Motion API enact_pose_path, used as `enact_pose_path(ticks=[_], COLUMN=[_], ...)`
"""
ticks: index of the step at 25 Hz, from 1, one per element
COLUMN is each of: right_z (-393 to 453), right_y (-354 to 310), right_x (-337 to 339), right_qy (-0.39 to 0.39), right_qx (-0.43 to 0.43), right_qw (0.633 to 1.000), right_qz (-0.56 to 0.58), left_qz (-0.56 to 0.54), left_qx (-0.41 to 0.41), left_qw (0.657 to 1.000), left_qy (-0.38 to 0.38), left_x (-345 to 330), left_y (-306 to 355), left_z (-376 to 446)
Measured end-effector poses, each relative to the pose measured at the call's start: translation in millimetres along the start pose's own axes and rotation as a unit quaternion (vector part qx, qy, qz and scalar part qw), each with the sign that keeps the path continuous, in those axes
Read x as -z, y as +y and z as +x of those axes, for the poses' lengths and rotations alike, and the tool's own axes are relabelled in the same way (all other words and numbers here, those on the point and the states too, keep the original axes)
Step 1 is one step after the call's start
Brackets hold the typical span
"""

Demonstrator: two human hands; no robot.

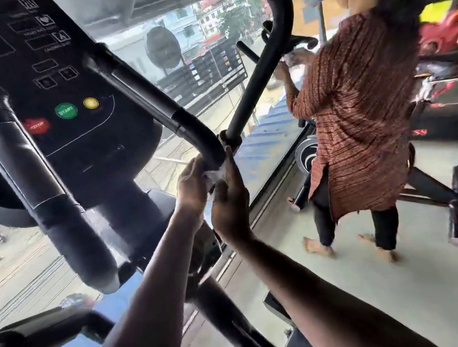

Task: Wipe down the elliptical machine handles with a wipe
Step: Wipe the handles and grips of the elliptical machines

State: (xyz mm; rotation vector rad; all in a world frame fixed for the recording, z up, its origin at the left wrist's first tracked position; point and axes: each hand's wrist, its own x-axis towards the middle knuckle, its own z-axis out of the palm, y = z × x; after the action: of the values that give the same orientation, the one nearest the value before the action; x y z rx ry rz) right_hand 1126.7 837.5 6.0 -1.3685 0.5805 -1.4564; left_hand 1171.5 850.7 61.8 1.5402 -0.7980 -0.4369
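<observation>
Padding on the near fixed handle (42, 183), left of centre, is looking firm and slightly grippy, as is the black console (39, 83) with its green start button (66, 111) above it. Further right, the curved right handle (198, 136) is bending down to its end, and the white wipe (217, 173) is sitting bunched against that end, between the two hands. The left hand (192, 187) is curling its fingers round the underside of the handle end and the wipe; the right hand (230, 200) is pinching the wipe against the grip with fingers running upward. The wipe is appearing thin, limp and light, so it is probably needing to be wrapped round the bar and held flat by the palm rather than by its edges. The handle is rigid and is likely taking firm pressure well. At far right, another person (358, 112) is wiping a neighbouring machine.
</observation>
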Motion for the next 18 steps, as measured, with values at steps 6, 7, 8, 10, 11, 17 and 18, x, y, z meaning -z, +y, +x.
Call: enact_pose_path(ticks=[6,7,8,10,11,17,18], right_z=[25.9,21.9,18.1,18.9,24.6,21.8,21.8], right_y=[23.2,21.7,29.3,53.5,61.1,55.2,59.7], right_x=[-3.0,-6.4,-14.1,-32.6,-37.4,-36.5,-38.0], right_qy=[0.078,0.096,0.086,0.024,0.003,-0.005,-0.03], right_qx=[-0.109,-0.091,-0.089,-0.151,-0.192,-0.129,-0.136], right_qw=[0.991,0.991,0.992,0.988,0.981,0.991,0.99], right_qz=[0.02,0.021,0.017,0.018,0.019,0.04,0.038], left_qz=[0.051,0.064,0.084,0.101,0.096,0.191,0.186], left_qx=[0.014,0.016,0.015,0.02,0.03,0.04,0.053], left_qw=[0.999,0.998,0.996,0.995,0.995,0.981,0.981], left_qy=[-0.002,0.002,0.006,0.005,0.003,-0.001,-0.011], left_x=[14.0,15.5,16.5,16.7,17.2,18.1,16.8], left_y=[-18.6,-21.4,-24.5,-31.1,-34.2,-35.8,-34.1], left_z=[13.1,14.4,15.5,18.5,20.3,20.1,17.9])
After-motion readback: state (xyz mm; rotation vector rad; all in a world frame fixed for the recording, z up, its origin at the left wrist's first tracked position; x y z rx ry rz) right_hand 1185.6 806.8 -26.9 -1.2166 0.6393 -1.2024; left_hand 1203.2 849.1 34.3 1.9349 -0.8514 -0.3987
